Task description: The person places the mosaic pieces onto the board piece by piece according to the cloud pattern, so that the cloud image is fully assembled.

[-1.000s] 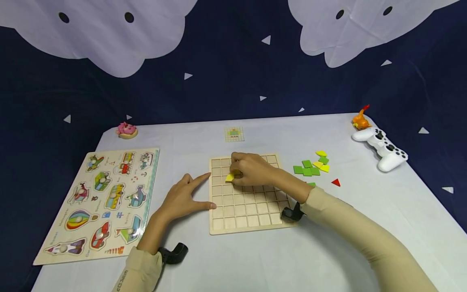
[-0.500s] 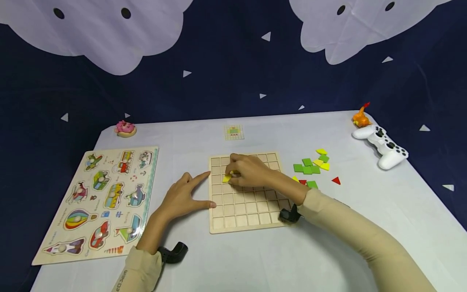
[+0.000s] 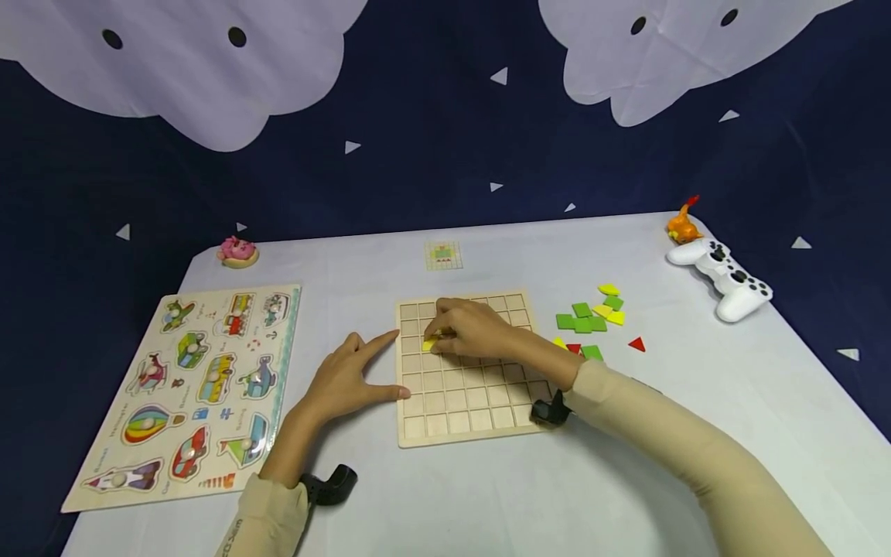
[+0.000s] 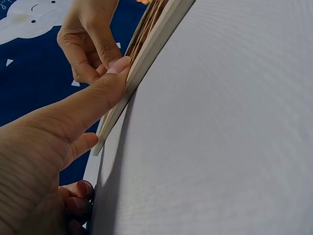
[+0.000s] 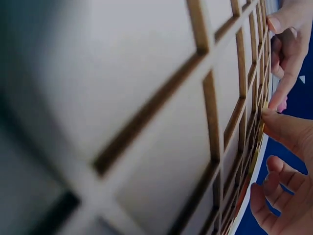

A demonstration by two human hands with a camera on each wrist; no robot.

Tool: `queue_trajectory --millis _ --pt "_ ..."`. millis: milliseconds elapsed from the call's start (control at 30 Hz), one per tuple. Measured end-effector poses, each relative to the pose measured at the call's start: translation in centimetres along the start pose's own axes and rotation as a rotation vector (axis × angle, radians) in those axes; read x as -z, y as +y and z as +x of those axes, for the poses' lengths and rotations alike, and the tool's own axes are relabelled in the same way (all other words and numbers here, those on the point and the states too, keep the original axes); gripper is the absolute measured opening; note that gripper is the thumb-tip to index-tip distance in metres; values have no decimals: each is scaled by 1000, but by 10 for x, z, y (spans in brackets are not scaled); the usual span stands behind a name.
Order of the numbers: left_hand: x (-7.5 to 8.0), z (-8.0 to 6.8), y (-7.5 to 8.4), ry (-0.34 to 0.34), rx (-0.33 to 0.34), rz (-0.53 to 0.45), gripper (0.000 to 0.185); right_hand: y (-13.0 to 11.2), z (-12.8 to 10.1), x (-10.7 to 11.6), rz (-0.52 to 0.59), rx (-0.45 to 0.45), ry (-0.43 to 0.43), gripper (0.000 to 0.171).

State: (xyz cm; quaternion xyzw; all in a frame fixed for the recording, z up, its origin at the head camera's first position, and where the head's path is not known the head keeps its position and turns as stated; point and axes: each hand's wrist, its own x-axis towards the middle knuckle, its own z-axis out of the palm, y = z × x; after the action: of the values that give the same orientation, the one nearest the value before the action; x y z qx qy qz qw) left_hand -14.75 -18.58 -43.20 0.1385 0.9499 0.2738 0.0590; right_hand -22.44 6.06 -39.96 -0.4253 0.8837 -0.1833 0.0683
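A wooden grid board (image 3: 473,402) lies flat on the white table. My right hand (image 3: 473,329) reaches over its upper left part and pinches a yellow tile (image 3: 428,343) that is tilted against the grid cells there. My left hand (image 3: 344,379) rests on the table at the board's left side, forefinger and thumb spread and touching its edge. In the left wrist view the thumb (image 4: 105,93) presses on the board's edge (image 4: 156,44). The right wrist view shows the grid (image 5: 210,117) very close and blurred, with fingertips (image 5: 283,129) at its far side.
Loose green and yellow tiles (image 3: 592,316) and a red triangle (image 3: 636,344) lie right of the board. A white game controller (image 3: 724,278) and an orange toy (image 3: 681,224) sit far right. A vehicle peg puzzle (image 3: 202,379) lies left, with a pink toy (image 3: 237,251) behind it. A small pattern card (image 3: 443,255) lies behind the board.
My right hand has edged the yellow tile slightly left and down toward the grid. The left hand has stayed at the board's edge.
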Motion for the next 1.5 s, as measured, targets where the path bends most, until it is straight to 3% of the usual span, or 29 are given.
queue_trajectory --millis 233,400,567,800,1100,1500 --pt "-1 0 0 7 -5 10 99 -8 -4 6 -185 89 38 25" --pt "-2 0 1 4 -1 8 100 -3 -16 20 -199 68 108 28" --pt "-1 -2 1 8 -2 14 99 21 -40 35 -168 -30 154 27" --pt "-1 -2 0 5 6 12 100 71 -90 54 -129 -264 176 31" --pt "-2 -1 -1 8 17 6 99 113 -148 62 -148 -477 208 29" --pt "-1 -1 -1 8 7 7 100 129 -183 69 -148 -557 201 25"
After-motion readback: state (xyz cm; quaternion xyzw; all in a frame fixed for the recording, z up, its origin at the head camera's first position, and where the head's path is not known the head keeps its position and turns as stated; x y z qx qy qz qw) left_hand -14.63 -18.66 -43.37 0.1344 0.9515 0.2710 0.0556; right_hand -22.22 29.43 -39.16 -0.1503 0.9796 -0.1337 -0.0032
